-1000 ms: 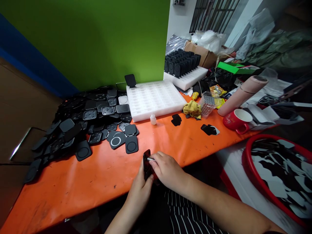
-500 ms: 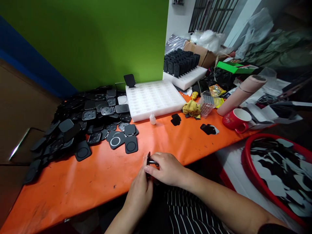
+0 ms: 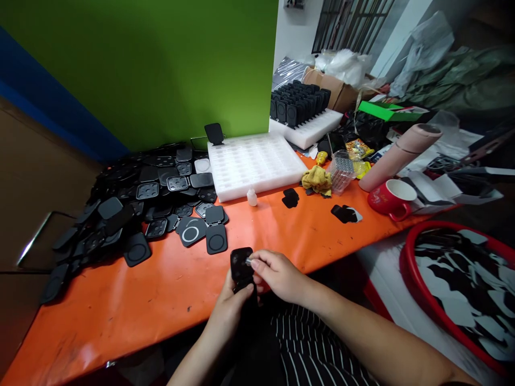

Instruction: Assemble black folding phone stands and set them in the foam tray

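Observation:
My left hand (image 3: 230, 311) grips a black hinged panel (image 3: 238, 261) with rounded corners, tilted up at the table's front edge. Its lower part is partly covered by my thumb. Between the thumb and fingertips of my right hand (image 3: 277, 276) is a short, ribbed, silvery rod (image 3: 248, 261), its tip against or very close to the panel's inner face. Beyond my hands lie an unfolded black panel (image 3: 216, 237) and a dark one with a white ring (image 3: 190, 233). A small white bottle (image 3: 251, 197) stands upright behind them.
A heap of black panels (image 3: 151, 187) covers the left side. At the back lies a white foam tray (image 3: 257, 163) with one panel standing in it. Rightward are black pads (image 3: 290, 198), a yellow cloth (image 3: 317, 180), a red mug (image 3: 388, 198), a pink flask (image 3: 402, 153) and a red-rimmed tub (image 3: 406, 257).
The panel in my left hand has turned from edge-on to show its inner face. The rod in my right hand has moved up along it, and less of the rod shows.

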`<state>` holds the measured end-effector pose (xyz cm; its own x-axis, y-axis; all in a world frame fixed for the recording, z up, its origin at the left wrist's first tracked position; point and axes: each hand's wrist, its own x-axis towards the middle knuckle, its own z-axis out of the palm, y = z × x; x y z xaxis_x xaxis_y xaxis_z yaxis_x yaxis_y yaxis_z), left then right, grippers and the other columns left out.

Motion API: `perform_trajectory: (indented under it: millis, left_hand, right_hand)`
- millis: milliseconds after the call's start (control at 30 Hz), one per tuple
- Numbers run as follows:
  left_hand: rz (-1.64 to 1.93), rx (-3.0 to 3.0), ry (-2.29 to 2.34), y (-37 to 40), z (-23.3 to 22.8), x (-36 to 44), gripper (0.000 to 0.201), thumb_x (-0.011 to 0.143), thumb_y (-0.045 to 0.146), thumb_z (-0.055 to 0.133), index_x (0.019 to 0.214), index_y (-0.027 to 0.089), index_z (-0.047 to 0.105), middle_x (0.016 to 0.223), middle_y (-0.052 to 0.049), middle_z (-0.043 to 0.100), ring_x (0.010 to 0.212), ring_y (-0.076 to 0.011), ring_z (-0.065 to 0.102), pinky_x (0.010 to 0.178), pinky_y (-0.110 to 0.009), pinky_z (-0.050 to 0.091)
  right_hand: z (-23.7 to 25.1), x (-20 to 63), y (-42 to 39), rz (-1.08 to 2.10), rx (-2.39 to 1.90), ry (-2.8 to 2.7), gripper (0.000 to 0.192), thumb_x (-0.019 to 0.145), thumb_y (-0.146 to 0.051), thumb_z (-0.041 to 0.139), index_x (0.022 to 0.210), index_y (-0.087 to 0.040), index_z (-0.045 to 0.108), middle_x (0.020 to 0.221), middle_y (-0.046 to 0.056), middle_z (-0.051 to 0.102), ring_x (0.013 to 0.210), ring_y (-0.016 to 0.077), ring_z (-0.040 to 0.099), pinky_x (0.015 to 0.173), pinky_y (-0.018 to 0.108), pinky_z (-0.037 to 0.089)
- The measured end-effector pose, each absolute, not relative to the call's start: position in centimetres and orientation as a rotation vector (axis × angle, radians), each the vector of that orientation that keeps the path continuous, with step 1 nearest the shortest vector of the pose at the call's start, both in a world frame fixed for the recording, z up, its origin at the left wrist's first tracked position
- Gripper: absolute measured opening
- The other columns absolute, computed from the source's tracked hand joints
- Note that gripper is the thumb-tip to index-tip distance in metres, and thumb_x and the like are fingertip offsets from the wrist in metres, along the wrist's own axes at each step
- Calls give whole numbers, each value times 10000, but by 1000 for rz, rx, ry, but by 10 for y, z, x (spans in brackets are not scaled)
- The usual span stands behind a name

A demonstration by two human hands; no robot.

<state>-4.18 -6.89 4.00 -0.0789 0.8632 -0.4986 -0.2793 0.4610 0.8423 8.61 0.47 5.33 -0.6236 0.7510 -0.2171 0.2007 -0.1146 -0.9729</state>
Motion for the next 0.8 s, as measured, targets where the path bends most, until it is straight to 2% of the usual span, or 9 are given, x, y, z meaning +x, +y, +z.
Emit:
perform_trajectory:
  millis: [133, 233, 300, 467, 600, 700, 800]
  left_hand:
    - [938, 1000, 1530, -73, 34, -43, 575, 795, 246, 484, 1328, 175, 281, 1246, -101, 498, 1150, -247, 452, 935, -379, 370]
    - [760, 1260, 1648, -75, 35, -45, 587, 836, 236, 418, 1374, 202, 186, 1264, -115, 483, 1131, -260, 473, 903, -399, 385]
    - [667, 1399, 1702, -77, 37, -48, 565, 848, 224, 385, 1377, 217, 185, 1232, -119, 511, 1085, -266, 512, 869, -407, 401]
    - [528, 1607, 1790, -82, 38, -53, 508, 837, 195, 360, 1340, 174, 293, 1140, -163, 563, 989, -291, 569, 818, -416, 417]
    - [522, 1530, 1749, -83, 36, -51, 505, 841, 210, 356, 1341, 181, 286, 1146, -161, 564, 973, -304, 572, 801, -444, 417]
    - [735, 1275, 1600, -81, 36, -46, 505, 827, 248, 424, 1316, 182, 316, 1151, -127, 565, 1030, -273, 542, 858, -415, 407]
    - [935, 855, 1395, -77, 38, -43, 515, 801, 294, 486, 1279, 171, 341, 1077, -97, 598, 926, -240, 593, 810, -377, 457]
  right_hand:
    - [64, 82, 2, 1196, -1122, -2115, 178, 891, -247, 389, 880, -170, 549, 854, 36, 572, 794, 134, 534, 730, 265, 416]
    - [72, 81, 2, 991, -1142, -2328, 216, 901, -223, 352, 859, -160, 555, 836, 49, 574, 791, 145, 523, 738, 269, 393]
    - [75, 82, 3, 960, -1125, -2419, 237, 902, -248, 352, 839, -156, 562, 803, 48, 572, 757, 145, 522, 712, 263, 387]
    - [71, 81, 4, 1127, -1144, -2289, 202, 843, -313, 471, 750, -165, 572, 748, 14, 584, 688, 119, 516, 617, 220, 363]
    - [57, 77, -1, 1352, -1165, -2017, 230, 831, -313, 480, 677, -160, 557, 668, -9, 556, 618, 99, 498, 563, 203, 361]
    - [46, 77, -2, 1657, -1078, -1765, 276, 834, -401, 465, 733, -160, 555, 645, -11, 522, 574, 96, 494, 538, 207, 391]
    - [39, 81, -1, 2066, -994, -1441, 393, 840, -536, 366, 850, -170, 507, 569, -49, 424, 440, 79, 438, 437, 206, 383]
